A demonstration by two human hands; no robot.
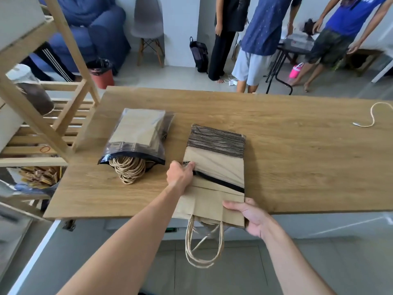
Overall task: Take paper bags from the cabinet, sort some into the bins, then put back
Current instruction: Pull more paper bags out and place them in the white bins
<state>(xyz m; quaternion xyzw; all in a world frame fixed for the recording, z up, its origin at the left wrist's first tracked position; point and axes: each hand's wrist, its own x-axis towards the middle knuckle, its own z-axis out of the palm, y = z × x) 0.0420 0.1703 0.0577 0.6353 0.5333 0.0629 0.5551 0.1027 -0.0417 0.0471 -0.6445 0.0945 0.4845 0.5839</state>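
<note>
While the stack of paper bags (214, 188) lies flat at the table (276, 150) near edge (handles hanging over) | I see left hand (180, 175) pinching its plastic sleeve (217, 167) | right hand (251, 218) grips the bags' corner | second sleeved pack (138, 135) lies to the left.

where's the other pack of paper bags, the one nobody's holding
In the head view the plastic-wrapped pack of paper bags lies on the wooden table, left of the pack in both hands, beside the wooden shelf.

both arms outstretched, left hand (180, 175) and right hand (252, 218) gripping
</note>
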